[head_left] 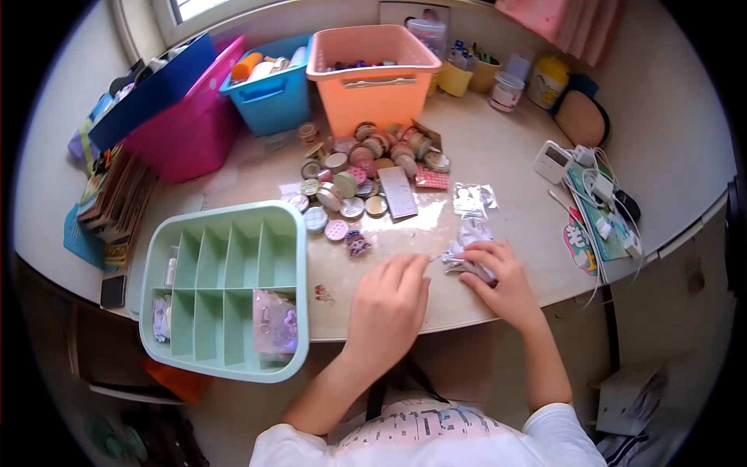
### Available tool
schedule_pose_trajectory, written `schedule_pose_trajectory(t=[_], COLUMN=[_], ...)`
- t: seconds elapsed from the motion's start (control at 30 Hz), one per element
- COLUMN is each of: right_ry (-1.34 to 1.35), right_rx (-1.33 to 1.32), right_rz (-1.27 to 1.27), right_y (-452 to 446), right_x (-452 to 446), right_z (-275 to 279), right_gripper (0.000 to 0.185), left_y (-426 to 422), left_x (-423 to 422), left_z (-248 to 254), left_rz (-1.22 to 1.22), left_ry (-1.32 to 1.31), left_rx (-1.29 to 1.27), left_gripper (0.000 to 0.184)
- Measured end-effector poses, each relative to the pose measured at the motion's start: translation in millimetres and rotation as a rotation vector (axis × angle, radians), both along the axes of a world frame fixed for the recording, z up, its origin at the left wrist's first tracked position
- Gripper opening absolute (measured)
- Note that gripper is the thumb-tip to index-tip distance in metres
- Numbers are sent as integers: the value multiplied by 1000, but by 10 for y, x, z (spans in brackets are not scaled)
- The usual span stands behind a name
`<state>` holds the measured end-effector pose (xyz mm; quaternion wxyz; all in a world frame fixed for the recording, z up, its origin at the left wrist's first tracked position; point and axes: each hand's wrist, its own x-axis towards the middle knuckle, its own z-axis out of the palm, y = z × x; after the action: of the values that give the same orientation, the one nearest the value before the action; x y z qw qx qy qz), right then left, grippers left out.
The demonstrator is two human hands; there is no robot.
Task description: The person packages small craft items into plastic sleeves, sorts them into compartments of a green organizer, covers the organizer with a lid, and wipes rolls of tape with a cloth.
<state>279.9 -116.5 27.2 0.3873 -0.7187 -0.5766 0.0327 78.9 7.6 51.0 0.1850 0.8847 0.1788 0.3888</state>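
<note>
one crumpled packet (454, 265) gripped by right hand (504, 279), apparently to steady it | left hand (389, 303) curled beside, hold unclear

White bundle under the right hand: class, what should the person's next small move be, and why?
Probably steady the white bundle with the right hand and work its near edge with the left. The right fingers already rest on it, and the left hand is right beside it. Whether the left fingertips pinch any of it is too small to tell.
</note>
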Motion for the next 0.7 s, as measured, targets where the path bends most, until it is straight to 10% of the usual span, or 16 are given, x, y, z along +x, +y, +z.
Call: schedule_pose_trajectory(t=[0.3,0.7], right_ry=[-260,-17], right_rx=[4,-60], right_rz=[-133,93], right_y=[63,1661], right_x=[272,234], right_z=[114,-126], right_gripper=[16,86], left_y=[288,220], left_x=[347,321], left_z=[-423,-477], left_rz=[64,105], left_ry=[122,69], left_rx=[-24,-159], left_gripper=[28,33])
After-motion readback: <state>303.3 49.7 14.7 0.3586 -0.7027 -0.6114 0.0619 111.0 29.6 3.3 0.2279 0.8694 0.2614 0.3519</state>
